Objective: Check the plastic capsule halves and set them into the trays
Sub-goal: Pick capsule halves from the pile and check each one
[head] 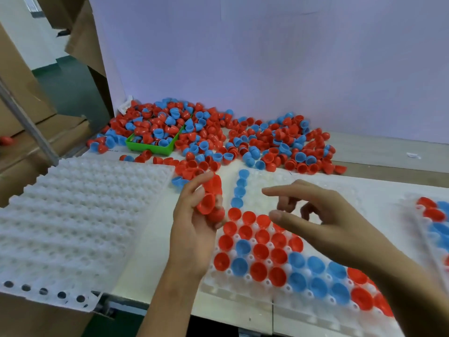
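Pale wall (267, 57) and white bench (379, 152) are seen behind the work. A large loose heap of capsule halves (218, 135), red and blue, is spread across the back of the bench, partly over a green bin (136, 145). An unfilled white tray (80, 210) lies at left; the middle tray (315, 190) is partly filled with halves set open side up. A small stack of red halves (210, 195) is gripped in the left hand (192, 229). The right hand (313, 215) hovers above the middle tray, fingers loosely spread, nothing held. Step judged: placing. Next, one half is to be taken from the stack and seated in a vacant pocket.
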